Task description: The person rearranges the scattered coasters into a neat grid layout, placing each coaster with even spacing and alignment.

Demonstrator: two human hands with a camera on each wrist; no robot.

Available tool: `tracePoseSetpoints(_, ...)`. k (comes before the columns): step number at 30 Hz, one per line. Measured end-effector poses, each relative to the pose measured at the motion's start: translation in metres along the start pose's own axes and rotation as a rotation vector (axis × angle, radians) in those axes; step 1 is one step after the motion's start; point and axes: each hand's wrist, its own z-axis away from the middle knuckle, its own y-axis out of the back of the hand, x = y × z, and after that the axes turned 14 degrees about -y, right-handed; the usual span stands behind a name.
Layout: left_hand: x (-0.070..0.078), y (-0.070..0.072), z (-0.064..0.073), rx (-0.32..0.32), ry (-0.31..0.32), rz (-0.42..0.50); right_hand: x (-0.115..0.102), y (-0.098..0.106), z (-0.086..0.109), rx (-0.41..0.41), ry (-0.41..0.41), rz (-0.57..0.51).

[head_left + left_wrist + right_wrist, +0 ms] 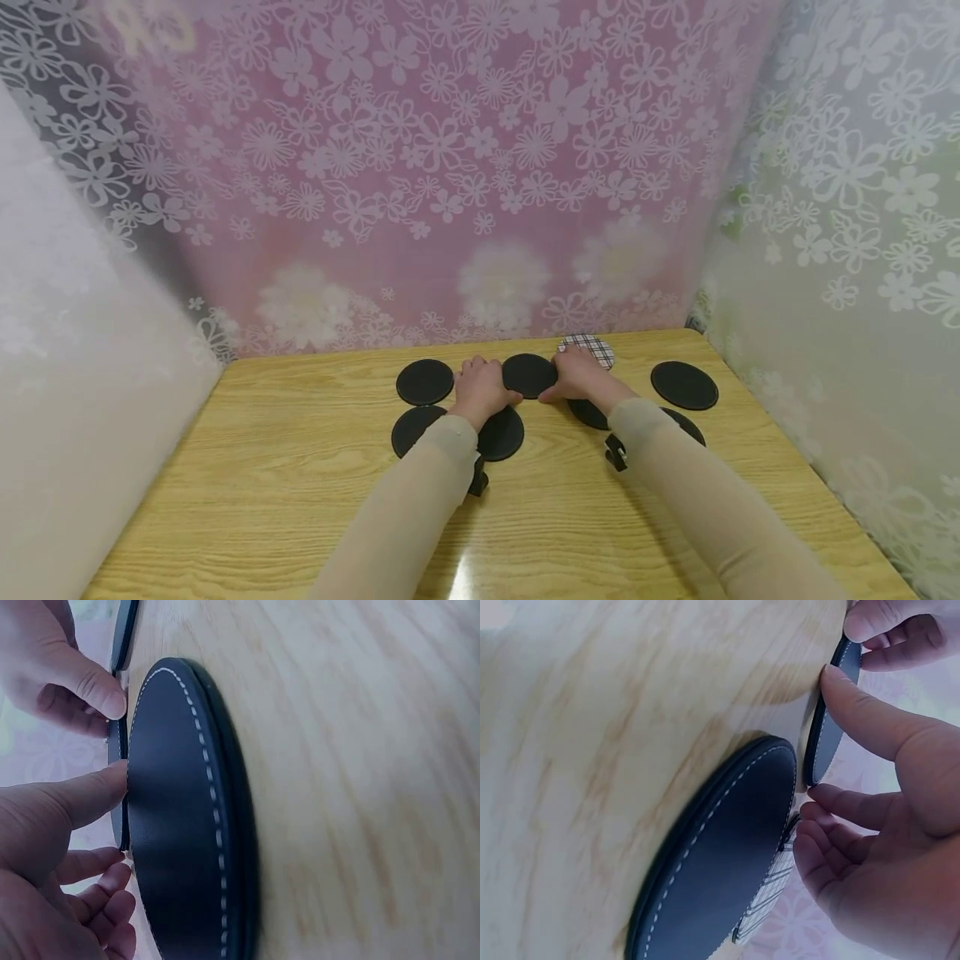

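Note:
A round black coaster with white edge stitching [528,376] lies flat between both hands near the back of the table. My left hand [480,387] grips its left side, the thumb [94,796] at the near rim. From the right, my right hand [585,373] holds the same coaster [827,739], with thumb and index finger at its edge. A second black coaster [184,817] sits just below the left hand. Another [724,851] lies beneath the right wrist. Behind the right hand a white coaster with dark plaid lines [597,351] is partly covered.
Two black coasters, one at the back [424,382] and one nearer [412,427], lie to the left. On the right are a black coaster [684,385] and another [686,423], partly hidden by the sleeve. The wooden table [285,467] meets flower-patterned curtains [480,167] at its back edge.

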Motion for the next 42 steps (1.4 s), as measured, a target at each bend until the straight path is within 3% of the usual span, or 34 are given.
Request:
tracePoseSetpoints(8,0.0,-0.001,-0.002,0.006,0.021,0.038,0.021,-0.028,-0.05,-0.019,-0.032,-0.038)
tracePoseSetpoints(15,0.002,-0.002,-0.003,0.038,0.026,0.059,0.002,-0.004,-0.011,-0.07,-0.062,-0.186)
tracePoseSetpoints(19,0.003,-0.002,-0.002,0.035,0.021,0.064,-0.003,-0.003,0.0,-0.06,-0.074,-0.225)
tracePoseSetpoints(32,-0.006,0.005,0.004,0.077,-0.049,0.147,-0.004,-0.006,-0.003,-0.023,-0.039,-0.243)
tracePoseSetpoints(42,-0.021,0.023,0.011,0.111,-0.046,0.096,-0.022,-0.002,-0.002,-0.041,-0.004,-0.332)
